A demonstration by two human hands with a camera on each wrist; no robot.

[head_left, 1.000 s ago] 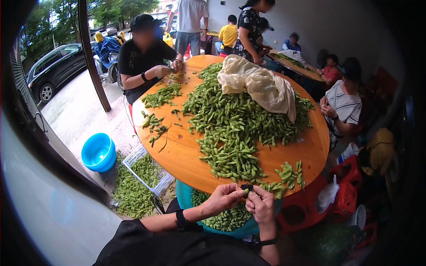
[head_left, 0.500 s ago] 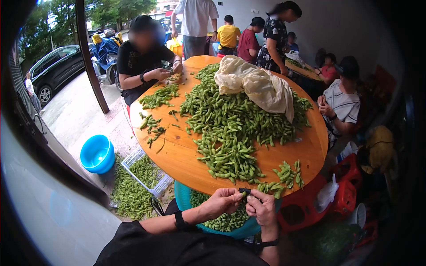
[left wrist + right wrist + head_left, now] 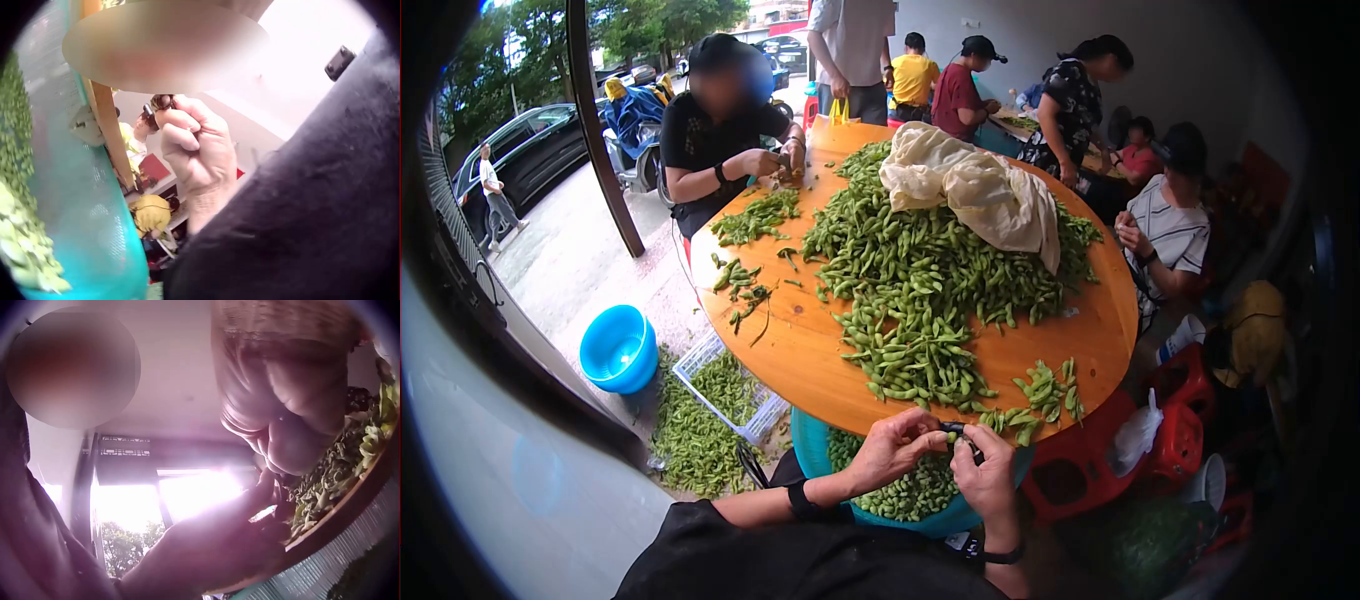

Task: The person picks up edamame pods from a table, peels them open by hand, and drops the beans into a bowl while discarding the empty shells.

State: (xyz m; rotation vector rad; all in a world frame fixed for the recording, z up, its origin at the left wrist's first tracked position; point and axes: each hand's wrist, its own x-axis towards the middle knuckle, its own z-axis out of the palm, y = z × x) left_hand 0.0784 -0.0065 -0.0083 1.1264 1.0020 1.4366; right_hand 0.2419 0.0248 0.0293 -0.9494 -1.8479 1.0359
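Observation:
In the head view, my left hand and right hand meet over the near edge of the table. Between their fingertips they pinch a small green soybean pod, mostly hidden by the fingers. A short black piece shows at the right fingertips, like a finger cover. The left wrist view shows my right hand with curled fingers. In the right wrist view, my right hand is close above my left hand. A large heap of soybean pods lies beyond both hands.
A round wooden table bears the heap, partly under a cream cloth. Below my hands stands a teal basin of shelled beans. A blue tub, white crate and red stools stand around. Several people sit or stand nearby.
My left hand has risen slightly, with both hands still together at the pod. In the background, a standing person has shifted right and a walker has come into sight outside.

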